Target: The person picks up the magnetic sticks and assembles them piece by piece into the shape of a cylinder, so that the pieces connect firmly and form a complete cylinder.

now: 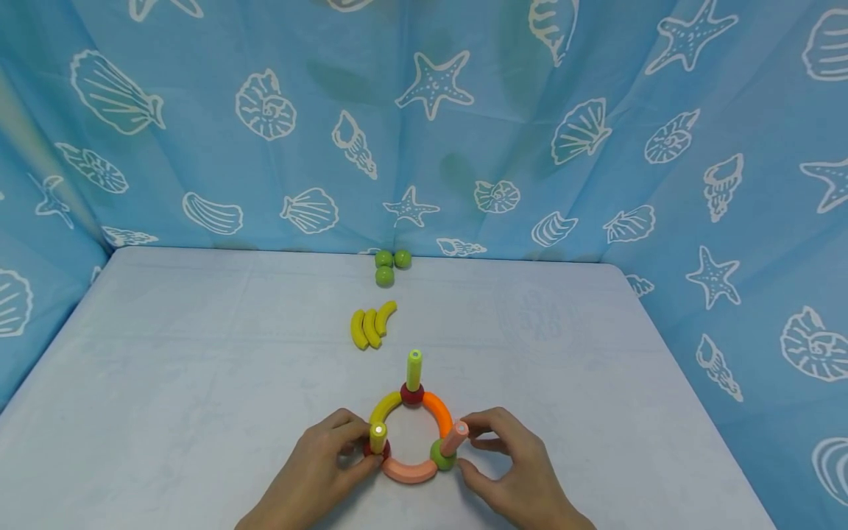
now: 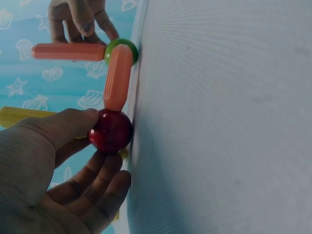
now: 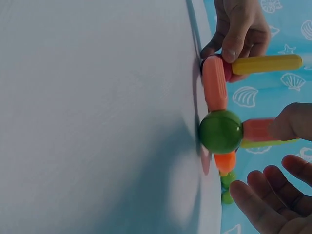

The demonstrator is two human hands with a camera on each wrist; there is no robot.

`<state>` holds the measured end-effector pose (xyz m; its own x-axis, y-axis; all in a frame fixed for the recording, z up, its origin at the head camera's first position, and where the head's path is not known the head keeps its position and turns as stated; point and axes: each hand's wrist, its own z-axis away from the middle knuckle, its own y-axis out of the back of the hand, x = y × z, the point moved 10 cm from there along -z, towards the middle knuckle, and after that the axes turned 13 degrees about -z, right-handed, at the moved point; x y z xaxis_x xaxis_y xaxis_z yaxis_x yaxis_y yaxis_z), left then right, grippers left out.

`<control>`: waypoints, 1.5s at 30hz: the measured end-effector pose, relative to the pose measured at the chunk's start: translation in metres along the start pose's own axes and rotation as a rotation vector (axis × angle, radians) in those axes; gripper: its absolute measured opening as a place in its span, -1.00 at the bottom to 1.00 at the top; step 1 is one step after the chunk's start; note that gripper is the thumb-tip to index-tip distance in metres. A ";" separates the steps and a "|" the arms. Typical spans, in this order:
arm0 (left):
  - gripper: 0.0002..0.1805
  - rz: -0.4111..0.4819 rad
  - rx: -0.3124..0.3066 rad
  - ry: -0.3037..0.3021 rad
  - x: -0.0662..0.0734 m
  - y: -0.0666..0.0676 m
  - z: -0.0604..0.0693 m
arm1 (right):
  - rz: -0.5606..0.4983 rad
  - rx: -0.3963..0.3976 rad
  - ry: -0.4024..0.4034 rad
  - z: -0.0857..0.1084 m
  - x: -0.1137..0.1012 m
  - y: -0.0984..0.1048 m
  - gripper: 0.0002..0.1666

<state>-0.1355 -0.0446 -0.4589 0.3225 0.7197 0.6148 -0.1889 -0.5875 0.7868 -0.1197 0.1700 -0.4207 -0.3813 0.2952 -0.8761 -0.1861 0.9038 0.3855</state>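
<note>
Ball-and-stick ring (image 1: 409,472) sits on the tabletop (image 1: 199,368) before us; our left hand (image 1: 324,460) pinches its near-left red ball (image 2: 111,130), our right hand (image 1: 513,460) spreads loosely beside the green ball (image 3: 220,131) and upright pink rod (image 1: 454,439).

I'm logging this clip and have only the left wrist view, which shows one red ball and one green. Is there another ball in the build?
Observer: Yes, a second red ball on the far side.

Operator: What links it to the green ball?

Observer: An orange curve.

Operator: And what lies near the far edge of the table?

Observer: Three loose green balls, close together.
</note>
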 end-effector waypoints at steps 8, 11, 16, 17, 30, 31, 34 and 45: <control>-0.75 0.002 -0.011 0.005 0.000 0.000 -0.001 | 0.059 0.047 0.052 -0.003 0.005 0.013 -0.33; -0.75 0.000 -0.006 0.004 -0.001 0.001 -0.001 | 0.081 0.063 0.058 -0.005 0.009 0.016 -0.34; -0.73 -0.007 -0.013 0.007 0.000 0.000 -0.002 | 0.087 0.097 0.106 -0.009 0.015 0.021 -0.31; -0.73 -0.010 -0.015 0.010 0.000 0.000 -0.003 | 0.085 0.102 0.115 -0.010 0.016 0.022 -0.30; -0.75 -0.020 0.015 -0.003 0.000 0.003 -0.001 | 0.119 0.112 0.106 -0.042 0.021 0.037 -0.42; -0.75 -0.020 0.021 -0.005 0.001 0.004 -0.001 | 0.130 0.116 0.110 -0.045 0.022 0.038 -0.43; -0.74 -0.017 0.019 -0.009 0.001 0.004 -0.002 | 0.152 0.128 0.122 -0.054 0.025 0.042 -0.44; -0.73 0.002 -0.023 0.008 -0.001 0.000 -0.002 | 0.114 0.157 0.062 -0.084 0.043 0.049 -0.50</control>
<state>-0.1379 -0.0444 -0.4591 0.3150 0.7212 0.6169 -0.2112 -0.5805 0.7864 -0.2214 0.2005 -0.4149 -0.4481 0.3829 -0.8079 0.0035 0.9044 0.4267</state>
